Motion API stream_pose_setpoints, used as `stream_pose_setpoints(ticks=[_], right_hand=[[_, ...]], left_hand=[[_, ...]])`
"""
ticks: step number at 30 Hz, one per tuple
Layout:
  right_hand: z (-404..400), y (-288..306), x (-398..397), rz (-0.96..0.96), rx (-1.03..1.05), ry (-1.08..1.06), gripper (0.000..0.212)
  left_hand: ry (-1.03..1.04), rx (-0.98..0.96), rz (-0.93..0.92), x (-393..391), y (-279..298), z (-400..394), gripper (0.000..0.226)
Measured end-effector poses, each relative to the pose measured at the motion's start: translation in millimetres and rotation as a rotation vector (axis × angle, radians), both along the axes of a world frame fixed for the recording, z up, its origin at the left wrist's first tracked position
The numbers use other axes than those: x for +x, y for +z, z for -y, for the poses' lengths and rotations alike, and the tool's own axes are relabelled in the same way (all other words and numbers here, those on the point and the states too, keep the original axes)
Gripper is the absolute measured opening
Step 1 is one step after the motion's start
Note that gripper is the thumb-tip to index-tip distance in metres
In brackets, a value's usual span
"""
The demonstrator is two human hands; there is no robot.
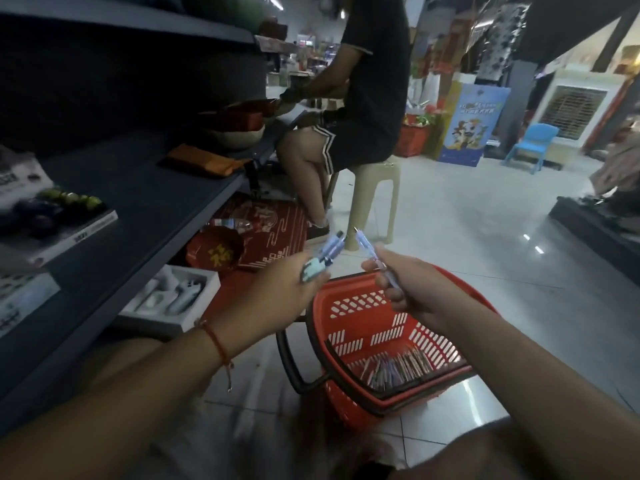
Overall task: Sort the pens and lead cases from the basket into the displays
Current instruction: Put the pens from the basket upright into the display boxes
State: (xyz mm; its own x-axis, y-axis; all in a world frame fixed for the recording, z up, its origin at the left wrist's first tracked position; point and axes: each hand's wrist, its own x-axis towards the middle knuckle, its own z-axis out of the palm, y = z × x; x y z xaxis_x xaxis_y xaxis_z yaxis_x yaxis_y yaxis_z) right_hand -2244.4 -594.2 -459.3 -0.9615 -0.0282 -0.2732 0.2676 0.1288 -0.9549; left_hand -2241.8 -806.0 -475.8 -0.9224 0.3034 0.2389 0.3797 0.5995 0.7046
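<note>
Grey floor: pale glossy tiles [467,237] spread wide right of and beyond the red plastic slotted basket [363,317], with open room out to a blue plastic chair [533,142].
Shelving: dark grey metal shelf unit [145,202] runs along the left of the basket; its front edge lies close to the left forearm.
Seated person: in dark clothes on a beige plastic stool [367,199], beyond the basket, beside the shelf's far end.
Basket: tilted on the floor beneath both hands, black handle [294,362] swung out to its left; a heap of pens and lead cases [398,368] lies in its near corner, blurred.
Left hand [277,289]: above the basket's left rim, fingers wrapped round a bunch of pale blue pens [325,254] with tips pointing away.
Right hand [412,285]: above the basket's far rim, pinching one pale blue pen [367,247], tip up, just beside the bunch, not touching.
</note>
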Motion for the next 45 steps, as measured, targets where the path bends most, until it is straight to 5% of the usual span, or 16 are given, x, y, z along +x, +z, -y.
stream_pose_setpoints(ticks=[7,14,20,25,31,41,45], right_hand=[[53.8,13.8,-39.1,-0.076,-0.106,0.198,0.028],[158.2,28.0,-60.2,-0.081,-0.264,0.511,0.014],[255.0,36.3,-60.8,-0.034,-0.472,0.577,0.018],[325.6,38.3,-34.0,0.008,-0.554,0.761,0.013],[383.1,32.1,-10.3,0.080,-0.641,0.938,0.012],[419.6,1.6,-7.8,0.038,-0.561,1.107,0.015],[428.7,-6.4,-9.4,0.056,-0.577,1.151,0.015]], left_hand=[[0.112,-0.499,-0.175,1.6,-6.1,49.8,0.006],[0.380,-0.732,-0.103,33.4,10.1,118.1,0.033],[0.622,-1.033,0.022,80.4,23.4,176.3,0.049],[0.735,-1.086,-0.181,140.4,26.0,234.6,0.066],[0.865,-1.097,-0.175,179.6,24.3,258.3,0.045],[0.946,-1.037,-0.090,171.0,-22.1,284.9,0.054],[0.985,-1.027,-0.128,173.7,-23.2,290.4,0.039]])
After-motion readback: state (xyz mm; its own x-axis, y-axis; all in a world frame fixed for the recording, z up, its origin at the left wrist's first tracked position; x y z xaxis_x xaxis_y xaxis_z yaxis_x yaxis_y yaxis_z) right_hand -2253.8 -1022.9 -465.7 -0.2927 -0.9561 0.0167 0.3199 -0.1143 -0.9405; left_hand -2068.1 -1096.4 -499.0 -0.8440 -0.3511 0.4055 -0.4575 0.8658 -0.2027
